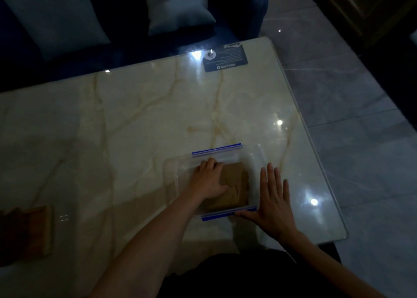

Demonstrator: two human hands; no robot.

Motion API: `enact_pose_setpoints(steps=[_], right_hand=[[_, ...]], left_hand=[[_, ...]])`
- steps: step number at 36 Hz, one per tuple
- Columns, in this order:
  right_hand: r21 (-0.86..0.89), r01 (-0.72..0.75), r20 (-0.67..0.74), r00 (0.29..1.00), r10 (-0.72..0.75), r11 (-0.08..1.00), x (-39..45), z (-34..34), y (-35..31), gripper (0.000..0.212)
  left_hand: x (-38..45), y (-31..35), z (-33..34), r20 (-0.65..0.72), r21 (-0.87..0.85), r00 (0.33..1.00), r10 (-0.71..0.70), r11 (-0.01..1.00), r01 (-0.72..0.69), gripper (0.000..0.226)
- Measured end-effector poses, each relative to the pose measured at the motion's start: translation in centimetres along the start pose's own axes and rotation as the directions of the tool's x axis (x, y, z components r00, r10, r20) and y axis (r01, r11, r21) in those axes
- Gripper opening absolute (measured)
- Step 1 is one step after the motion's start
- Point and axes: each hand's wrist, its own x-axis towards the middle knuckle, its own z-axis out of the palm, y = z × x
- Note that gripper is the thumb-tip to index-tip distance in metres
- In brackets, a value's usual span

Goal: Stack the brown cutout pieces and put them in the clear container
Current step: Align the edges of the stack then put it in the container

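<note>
Dark clothing [237, 275] fills the bottom edge of the head view, and two bare forearms reach forward from it over a glossy marble-patterned table [140, 126]. On the near right part of the table a clear container [173, 173] is set, with a blue clip strip on its far side and another on its near side. Inside it a stack of brown cutout pieces [234, 184] is seen, lying toward the container's right half. The left hand [209, 180] is laid palm down inside the container, its fingers curled over the left and far edge of the stack and its thumb pressed on the top piece; whether the stack is truly gripped or only pressed cannot be told in the dim light. The right hand [270, 198] is held flat and open, fingers spread and pointing away from the camera, just beside the container's right wall, with the thumb stretched along the near blue strip and touching it.

At the far left edge of the table another brown piece [33, 230] is seen, well apart from the container and dark in shadow. Near the far right corner of the table a dark printed card [225, 58] is laid flat, beside a bright reflection. Beyond the table a dark blue sofa [237, 8] with pale cushions [178, 8] is visible, and grey tiled floor [349, 94] lies to the right.
</note>
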Motion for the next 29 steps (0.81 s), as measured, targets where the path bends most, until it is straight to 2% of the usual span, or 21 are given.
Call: enact_pose_setpoints(steps=[4,11,14,16,18,23,29], right_hand=[[0.002,0.004,0.012,1.000,-0.004,1.000,0.0,-0.1,0.0,0.138],[0.038,0.020,0.009,1.000,-0.021,0.999,0.0,-0.2,0.0,0.138],[0.053,0.025,-0.003,1.000,-0.025,0.998,-0.1,-0.3,-0.1,0.136],[0.056,0.025,-0.006,1.000,-0.024,0.998,-0.1,-0.4,-0.2,0.135],[0.056,0.020,-0.011,1.000,-0.020,0.998,-0.2,-0.6,-0.3,0.135],[0.053,0.025,-0.016,1.000,-0.024,0.998,-0.2,-0.7,-0.3,0.133],[0.051,0.029,-0.027,0.999,-0.027,0.998,-0.2,-0.5,-0.1,0.131]], left_hand=[[-0.4,0.2,0.5,0.001,0.087,1.000,0.023,0.996,-0.023,0.080],[0.1,0.5,0.2,-0.022,0.120,0.998,0.052,0.992,-0.049,0.089],[0.6,1.9,-0.1,-0.064,0.181,0.979,0.192,0.967,-0.178,0.082],[0.9,3.2,0.1,-0.042,0.260,0.952,0.304,0.923,-0.283,0.073],[1.1,4.4,0.6,0.004,0.311,0.938,0.347,0.891,-0.331,0.068],[1.4,5.9,1.4,0.072,0.461,0.941,0.330,0.826,-0.325,0.065],[1.0,5.9,1.3,0.043,0.476,0.939,0.341,0.819,-0.319,0.061]])
